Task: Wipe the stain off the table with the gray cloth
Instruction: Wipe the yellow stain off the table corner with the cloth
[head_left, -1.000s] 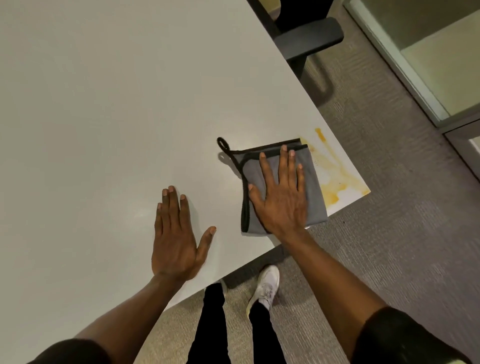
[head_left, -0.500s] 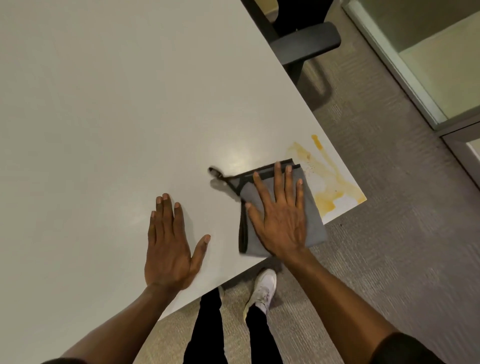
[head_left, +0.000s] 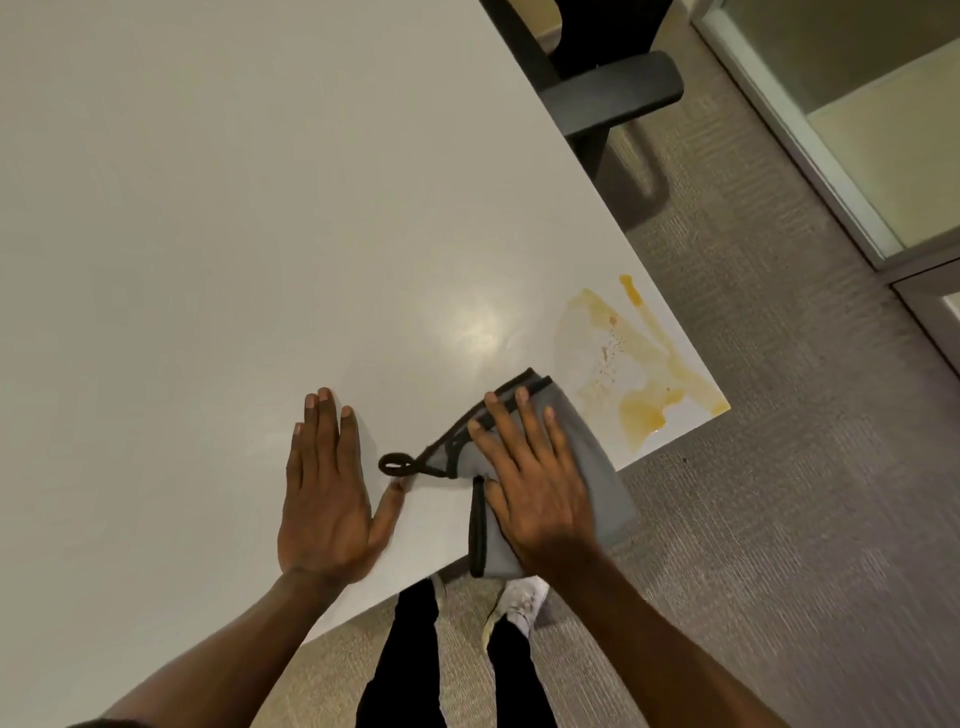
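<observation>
A yellow-orange stain (head_left: 639, 364) is smeared over the near right corner of the white table (head_left: 208, 234). The folded gray cloth (head_left: 592, 467), edged in black with a black hanging loop (head_left: 396, 464), lies at the table's front edge, just left of the stain, partly overhanging it. My right hand (head_left: 530, 488) presses flat on the cloth with fingers spread. My left hand (head_left: 327, 493) rests flat on the bare table to the left, its thumb tip close to the loop.
A black office chair (head_left: 613, 93) stands at the table's far right side. Gray carpet (head_left: 779, 519) runs to the right, with a glass partition frame (head_left: 810, 156) beyond. My legs and a white shoe (head_left: 519, 603) show below the table edge.
My right hand has dragged the cloth toward me and off the stain, uncovering more of the smear. The cloth now hangs over the front edge. My left hand stays flat on the table.
</observation>
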